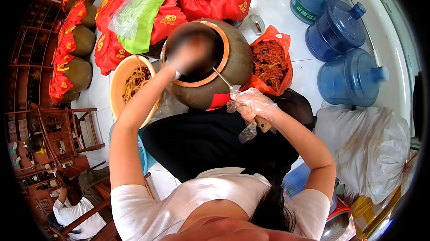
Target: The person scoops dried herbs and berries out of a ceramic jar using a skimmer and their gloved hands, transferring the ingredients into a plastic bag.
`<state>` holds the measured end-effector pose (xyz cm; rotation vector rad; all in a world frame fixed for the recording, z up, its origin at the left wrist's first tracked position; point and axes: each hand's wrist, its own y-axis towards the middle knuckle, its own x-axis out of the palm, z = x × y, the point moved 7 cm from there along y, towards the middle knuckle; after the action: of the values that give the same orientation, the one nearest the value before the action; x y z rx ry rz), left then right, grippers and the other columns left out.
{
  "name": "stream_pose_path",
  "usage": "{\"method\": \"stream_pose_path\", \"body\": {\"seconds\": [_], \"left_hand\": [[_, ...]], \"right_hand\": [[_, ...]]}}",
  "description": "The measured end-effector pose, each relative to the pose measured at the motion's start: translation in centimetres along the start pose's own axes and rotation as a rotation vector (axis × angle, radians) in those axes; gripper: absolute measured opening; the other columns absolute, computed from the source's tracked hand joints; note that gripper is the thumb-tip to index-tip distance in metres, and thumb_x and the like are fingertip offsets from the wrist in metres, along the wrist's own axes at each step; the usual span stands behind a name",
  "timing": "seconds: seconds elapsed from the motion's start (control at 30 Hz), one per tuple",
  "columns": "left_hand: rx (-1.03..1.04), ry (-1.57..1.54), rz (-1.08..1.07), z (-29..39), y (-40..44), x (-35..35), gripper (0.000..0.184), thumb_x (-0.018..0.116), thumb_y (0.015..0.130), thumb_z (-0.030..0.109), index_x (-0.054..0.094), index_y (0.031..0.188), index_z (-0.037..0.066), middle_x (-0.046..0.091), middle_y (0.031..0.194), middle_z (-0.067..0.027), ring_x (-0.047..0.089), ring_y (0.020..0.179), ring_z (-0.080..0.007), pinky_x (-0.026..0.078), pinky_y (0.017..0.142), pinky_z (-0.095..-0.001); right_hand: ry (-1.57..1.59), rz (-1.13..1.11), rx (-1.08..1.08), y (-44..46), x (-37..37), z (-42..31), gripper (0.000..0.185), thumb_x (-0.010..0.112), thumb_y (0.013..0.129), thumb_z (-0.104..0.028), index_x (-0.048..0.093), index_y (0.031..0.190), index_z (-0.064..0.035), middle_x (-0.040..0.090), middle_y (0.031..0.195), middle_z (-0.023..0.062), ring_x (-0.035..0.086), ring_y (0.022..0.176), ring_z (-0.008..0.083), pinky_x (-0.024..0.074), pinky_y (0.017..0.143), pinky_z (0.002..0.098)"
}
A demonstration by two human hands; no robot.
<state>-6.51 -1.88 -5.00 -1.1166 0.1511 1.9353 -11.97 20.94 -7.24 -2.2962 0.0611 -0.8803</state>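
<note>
A big brown clay jar [239,61] with an orange rim stands between my knees. My left hand [192,50] is at its mouth, smeared, so its fingers and anything in them cannot be made out. In a clear plastic glove, my right hand [255,106] is closed round the wooden handle [263,123] of a tool, whose metal shaft [222,78] reaches over the rim into the jar. To the left of the jar, a yellow basin [117,86] holds dark red bits and pale strands. Right of it, an orange-red bag [286,46] contains a red, crumbly mix.
Jars with red cloth covers [168,19] stand ahead and at the far left. A small glass jar [257,23] is beyond the bag. Blue water bottles [336,30] and a white sack [358,142] line the right. At lower left are a wooden chair [67,124] and another person [83,216].
</note>
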Motion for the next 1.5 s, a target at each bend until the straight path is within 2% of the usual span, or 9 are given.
{"method": "stream_pose_path", "body": {"seconds": [0.17,0.23,0.4,0.5,0.7,0.87,1.07,1.27,1.5], "left_hand": [[-0.149,0.096,0.100,-1.5,0.2,0.4,0.054,0.055,0.076,0.039,0.051,0.113,0.000,0.058,0.101,-0.0249,0.055,0.098,-0.0348,0.042,0.084,-0.0366],[0.002,0.127,0.184,-0.1,0.1,0.3,0.052,0.056,0.077,0.037,0.050,0.113,0.001,0.058,0.101,-0.0239,0.056,0.096,-0.0346,0.043,0.084,-0.0376],[0.093,0.330,0.185,-1.1,1.6,1.1,0.047,0.057,0.077,0.034,0.051,0.112,0.002,0.061,0.095,-0.0207,0.058,0.089,-0.0337,0.045,0.080,-0.0385],[0.148,0.253,0.217,-1.8,2.0,1.3,0.046,0.058,0.076,0.034,0.053,0.110,0.004,0.062,0.094,-0.0189,0.059,0.089,-0.0324,0.045,0.079,-0.0379],[0.148,0.117,0.285,-2.5,2.6,1.2,0.044,0.060,0.074,0.031,0.054,0.109,0.005,0.063,0.093,-0.0146,0.060,0.088,-0.0286,0.046,0.079,-0.0362],[-0.011,0.070,0.273,-1.2,2.0,0.7,0.042,0.061,0.072,0.028,0.055,0.107,0.005,0.063,0.093,-0.0144,0.060,0.089,-0.0285,0.046,0.081,-0.0360],[0.051,0.058,0.308,-1.1,2.2,0.7,0.041,0.060,0.072,0.026,0.056,0.105,0.003,0.061,0.099,-0.0184,0.057,0.094,-0.0317,0.043,0.085,-0.0382],[-0.194,0.163,0.356,-4.5,3.2,1.1,0.047,0.056,0.073,0.037,0.055,0.107,0.005,0.058,0.103,-0.0206,0.054,0.099,-0.0356,0.041,0.087,-0.0404],[-0.292,0.270,0.297,-5.8,3.7,1.5,0.045,0.051,0.074,0.037,0.055,0.104,0.004,0.057,0.104,-0.0244,0.054,0.097,-0.0378,0.041,0.087,-0.0427]], "right_hand": [[0.043,-0.053,-0.007,0.2,0.1,0.0,0.021,0.056,0.085,-0.021,0.046,0.069,-0.0100,0.039,0.050,-0.0021,0.038,0.035,0.0064,0.0267,0.030,0.0208],[0.093,-0.093,0.017,0.5,0.0,0.3,0.021,0.055,0.085,-0.021,0.046,0.069,-0.0100,0.039,0.050,-0.0020,0.038,0.035,0.0066,0.0264,0.030,0.0211],[0.188,-0.126,0.022,0.6,0.2,0.4,0.022,0.054,0.085,-0.021,0.046,0.069,-0.0100,0.039,0.049,-0.0016,0.038,0.034,0.0075,0.0258,0.029,0.0221],[0.251,-0.136,0.074,0.6,0.4,0.7,0.022,0.053,0.085,-0.021,0.046,0.067,-0.0097,0.038,0.048,-0.0015,0.038,0.033,0.0080,0.0264,0.029,0.0227],[0.042,0.012,0.011,0.5,-0.1,0.5,0.021,0.054,0.085,-0.020,0.048,0.067,-0.0094,0.038,0.048,-0.0024,0.036,0.033,0.0076,0.0257,0.030,0.0224],[0.095,-0.058,0.016,0.5,-0.2,0.8,0.019,0.055,0.085,-0.021,0.051,0.069,-0.0108,0.041,0.051,-0.0045,0.038,0.038,0.0042,0.0262,0.033,0.0196],[0.011,-0.013,-0.019,0.6,-0.3,0.6,0.019,0.056,0.085,-0.022,0.052,0.070,-0.0101,0.042,0.051,-0.0036,0.038,0.038,0.0045,0.0262,0.034,0.0196],[0.031,-0.003,0.027,0.3,0.0,0.4,0.021,0.056,0.085,-0.024,0.052,0.070,-0.0096,0.044,0.051,-0.0024,0.039,0.039,0.0049,0.0272,0.034,0.0197],[0.042,-0.036,0.011,0.5,-0.1,0.5,0.022,0.057,0.084,-0.024,0.051,0.069,-0.0092,0.044,0.051,-0.0013,0.039,0.038,0.0052,0.0274,0.034,0.0198]]}}
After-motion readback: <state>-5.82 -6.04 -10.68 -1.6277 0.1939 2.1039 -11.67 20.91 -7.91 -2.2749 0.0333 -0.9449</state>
